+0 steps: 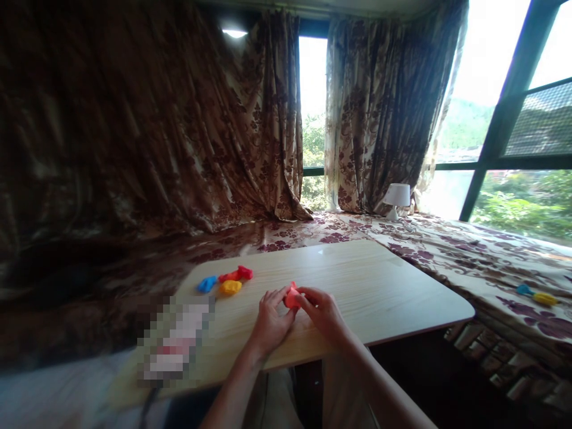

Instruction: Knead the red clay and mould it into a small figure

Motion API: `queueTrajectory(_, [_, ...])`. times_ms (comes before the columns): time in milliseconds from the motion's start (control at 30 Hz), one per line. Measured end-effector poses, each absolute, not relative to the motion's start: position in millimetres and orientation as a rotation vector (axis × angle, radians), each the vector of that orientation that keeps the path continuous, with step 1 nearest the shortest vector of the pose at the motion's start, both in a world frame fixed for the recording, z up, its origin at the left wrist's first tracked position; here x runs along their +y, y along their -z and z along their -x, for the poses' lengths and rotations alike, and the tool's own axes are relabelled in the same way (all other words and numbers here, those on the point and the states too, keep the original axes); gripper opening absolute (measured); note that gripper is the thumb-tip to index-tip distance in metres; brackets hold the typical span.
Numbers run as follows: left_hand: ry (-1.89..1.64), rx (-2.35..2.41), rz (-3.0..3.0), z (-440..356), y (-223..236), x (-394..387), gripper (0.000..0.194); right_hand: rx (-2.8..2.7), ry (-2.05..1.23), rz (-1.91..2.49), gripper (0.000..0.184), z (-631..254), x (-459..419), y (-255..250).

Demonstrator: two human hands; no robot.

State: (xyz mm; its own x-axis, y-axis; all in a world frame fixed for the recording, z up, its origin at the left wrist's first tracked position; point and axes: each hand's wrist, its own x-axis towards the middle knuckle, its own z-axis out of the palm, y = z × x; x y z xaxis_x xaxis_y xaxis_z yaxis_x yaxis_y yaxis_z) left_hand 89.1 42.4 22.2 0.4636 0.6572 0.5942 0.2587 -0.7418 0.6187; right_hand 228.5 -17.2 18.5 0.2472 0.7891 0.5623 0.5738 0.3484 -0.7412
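Note:
Above the near half of the table, my left hand (270, 316) and my right hand (322, 308) meet around a small coral-red crumpled piece (292, 297). It looks soft and thin, but its material is unclear. My left fingers and thumb hold its left side; my right thumb and fingertips pinch its right side. Part of it is hidden behind the fingers. Left of my hands, a blue crumpled lump (207, 284), a yellow crumpled lump (230, 288) and red crumpled lumps (236, 274) lie close together on the pale wooden table (357, 280).
A blurred-out pale object (179, 339) lies at the table's left, with a dark cord below it. Beyond the table runs a flower-patterned covered surface (429, 238) bearing a white lamp (397, 195) and a yellow-and-blue lump (543, 298). Patterned curtains (250, 131) and windows stand behind.

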Motion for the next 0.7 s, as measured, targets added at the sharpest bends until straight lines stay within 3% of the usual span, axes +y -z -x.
queueTrajectory(700, [-1.221,0.761,-2.303,-89.3,-13.9,51.1,0.027,-1.44,-0.097,1.316,0.02,-228.8,-15.2,-16.9])
